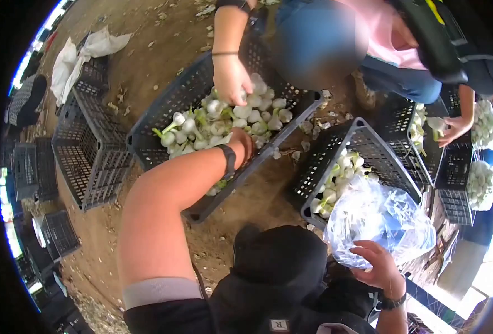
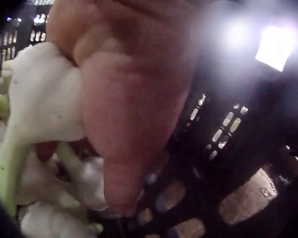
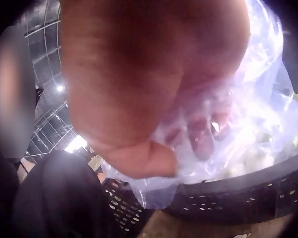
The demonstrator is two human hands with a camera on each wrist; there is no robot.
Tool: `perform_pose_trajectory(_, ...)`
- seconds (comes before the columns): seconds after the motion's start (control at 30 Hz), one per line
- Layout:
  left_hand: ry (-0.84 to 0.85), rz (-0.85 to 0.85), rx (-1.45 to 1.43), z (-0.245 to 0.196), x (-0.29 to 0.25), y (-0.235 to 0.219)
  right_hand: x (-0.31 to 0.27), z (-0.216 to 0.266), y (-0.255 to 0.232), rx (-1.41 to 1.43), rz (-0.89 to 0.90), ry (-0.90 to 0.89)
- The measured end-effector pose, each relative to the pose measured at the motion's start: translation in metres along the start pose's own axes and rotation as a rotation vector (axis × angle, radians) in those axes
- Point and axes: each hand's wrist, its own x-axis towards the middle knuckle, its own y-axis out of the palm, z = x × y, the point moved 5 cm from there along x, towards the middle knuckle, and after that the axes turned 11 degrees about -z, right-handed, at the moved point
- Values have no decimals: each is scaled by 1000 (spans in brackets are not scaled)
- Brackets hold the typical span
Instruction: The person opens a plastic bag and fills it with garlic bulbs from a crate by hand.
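Note:
My left hand (image 1: 241, 146) reaches into a large black crate (image 1: 171, 103) of white garlic bulbs (image 1: 216, 128) with short green stems. In the left wrist view, a garlic bulb (image 2: 44, 94) lies against the base of that hand's thumb, with a fingertip showing below it. The hand's other fingers are mostly hidden. My right hand (image 1: 381, 271) grips the near edge of a clear plastic bag (image 1: 377, 217). Through the plastic, its curled fingers (image 3: 201, 136) show in the right wrist view. The bag lies over a smaller black crate (image 1: 388, 147) holding more garlic.
Across the large crate crouches another person, whose hand (image 1: 231, 80) is among the same bulbs. Further right, a second hand (image 1: 457, 129) holds a garlic bulb by more filled crates (image 1: 455, 195). An upturned-looking black crate (image 1: 88, 150) and white sacks (image 1: 79, 58) stand left, on dirt ground.

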Motion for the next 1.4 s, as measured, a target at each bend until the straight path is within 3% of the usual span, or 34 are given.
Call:
perform_pose_trajectory(0.07,6,-169,185,0,-3,10,-4,9,-20,31,-85,11)
perform_pose_trajectory(0.13,-120,-299,-408,44,32,81,-17,6,-46,-23,-277,-85)
perform_pose_trajectory(0.2,-158,-502,-410,45,-61,-4,-31,-8,-79,-136,-602,-34)
perform_pose_trajectory(0.23,-188,-598,-560,49,-84,-19,-36,-16,-93,-142,-828,-119)
perform_pose_trajectory(0.3,-235,-724,-904,60,-120,-29,-46,-44,-122,-461,-949,34)
perform_pose_trajectory(0.37,-269,-815,-1287,71,-146,-37,-49,-80,-132,-347,-968,196)
perform_pose_trajectory(0.47,-214,-785,-1703,55,-171,-56,-51,-128,-127,-195,-779,324)
perform_pose_trajectory(0.53,-86,-739,-1787,25,-179,-90,-52,-134,-123,-163,-780,328)
perform_pose_trajectory(0.6,183,-712,-1895,-7,-173,-121,-55,-132,-116,-17,-750,504)
perform_pose_trajectory(0.67,261,-649,-1806,-53,-185,-185,-59,-134,-103,64,-750,535)
perform_pose_trajectory(0.7,284,-674,-1669,-76,-188,-216,-63,-129,-101,63,-820,506)
perform_pose_trajectory(0.73,337,-593,-1641,-105,-195,-247,-68,-124,-97,66,-886,476)
perform_pose_trajectory(0.77,461,-498,-1666,-131,-192,-264,-74,-121,-93,109,-957,529)
perform_pose_trajectory(0.87,642,-453,-1199,-201,-168,-291,-92,-103,-85,308,-1097,486)
perform_pose_trajectory(0.9,544,-260,-1060,-223,-157,-287,-96,-94,-84,349,-1134,472)
perform_pose_trajectory(0.93,553,-253,-912,-244,-155,-293,-99,-89,-79,372,-1146,438)
perform_pose_trajectory(0.97,545,-322,-876,-261,-131,-279,-101,-82,-76,425,-1126,437)
perform_pose_trajectory(1.07,415,-564,-311,-279,-103,-290,-104,-72,-68,495,-1088,398)
perform_pose_trajectory(1.13,281,-887,-58,-278,-97,-311,-111,-74,-70,540,-1057,406)
perform_pose_trajectory(1.27,150,-1007,-591,-267,-72,-320,-108,-92,-63,708,-1066,419)
perform_pose_trajectory(1.3,187,-1027,-715,-268,-66,-320,-106,-96,-62,758,-1057,430)
perform_pose_trajectory(1.4,183,-1405,-636,-269,-31,-306,-103,-103,-66,819,-1061,441)
